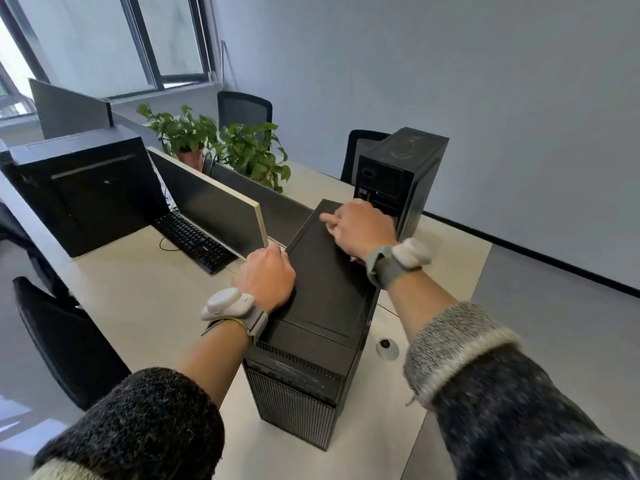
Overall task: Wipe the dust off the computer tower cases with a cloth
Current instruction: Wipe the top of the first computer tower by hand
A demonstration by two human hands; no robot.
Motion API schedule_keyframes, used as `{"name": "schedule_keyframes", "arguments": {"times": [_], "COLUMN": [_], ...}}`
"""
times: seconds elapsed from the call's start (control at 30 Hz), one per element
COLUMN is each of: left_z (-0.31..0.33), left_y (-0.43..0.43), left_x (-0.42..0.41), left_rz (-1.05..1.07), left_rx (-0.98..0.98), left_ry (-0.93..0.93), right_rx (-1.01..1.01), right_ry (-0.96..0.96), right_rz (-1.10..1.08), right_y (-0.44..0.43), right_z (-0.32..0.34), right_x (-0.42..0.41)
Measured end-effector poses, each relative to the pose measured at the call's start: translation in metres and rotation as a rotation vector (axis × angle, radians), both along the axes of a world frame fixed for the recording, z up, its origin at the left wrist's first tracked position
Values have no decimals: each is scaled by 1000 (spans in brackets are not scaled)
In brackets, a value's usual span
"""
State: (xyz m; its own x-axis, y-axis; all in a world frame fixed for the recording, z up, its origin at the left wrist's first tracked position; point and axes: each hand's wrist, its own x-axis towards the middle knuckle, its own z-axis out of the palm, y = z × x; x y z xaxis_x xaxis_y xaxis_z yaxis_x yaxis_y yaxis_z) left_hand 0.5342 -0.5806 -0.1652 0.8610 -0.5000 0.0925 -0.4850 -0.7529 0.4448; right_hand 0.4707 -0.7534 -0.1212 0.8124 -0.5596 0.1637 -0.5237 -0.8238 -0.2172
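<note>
The near tower [322,289] stands on the desk [138,289]. The left hand [265,277] grips its left edge, fingers curled over; the right hand [360,228] rests at its far end, fingers hidden. No cloth shows, so wiping looks unstarted. The far tower [401,171] beyond it waits.

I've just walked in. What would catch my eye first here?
A black computer tower stands upright on the pale desk, with the left hand gripping its left edge and the right hand on its far end. A second tower stands behind, and leafy plants sit past the monitor.
</note>
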Motion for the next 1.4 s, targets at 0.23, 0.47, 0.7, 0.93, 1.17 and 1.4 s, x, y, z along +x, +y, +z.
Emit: {"name": "schedule_keyframes", "arguments": {"times": [0.23,0.47,0.7,0.93,1.17,1.4], "left_z": [2,1,-2,-2,0,1], "left_y": [-3,-1,-1,-1,-2,1], "left_x": [-4,0,4,4,2,5], "left_rz": [18,-6,-39,-37,-14,-12], "left_rx": [31,29,12,6,10,10], "left_ry": [-18,-1,1,29,37,33], "right_rx": [-39,-86,-37,3,-80,-71], "right_ry": [83,-75,1,-52,-101,-9], "right_rz": [-272,-52,30,-178,-216,23], "right_y": [-54,-20,-7,-54,-58,-29], "right_z": [8,24,6,-7,1,17], "right_x": [-77,-13,51,-48,-58,57]}}
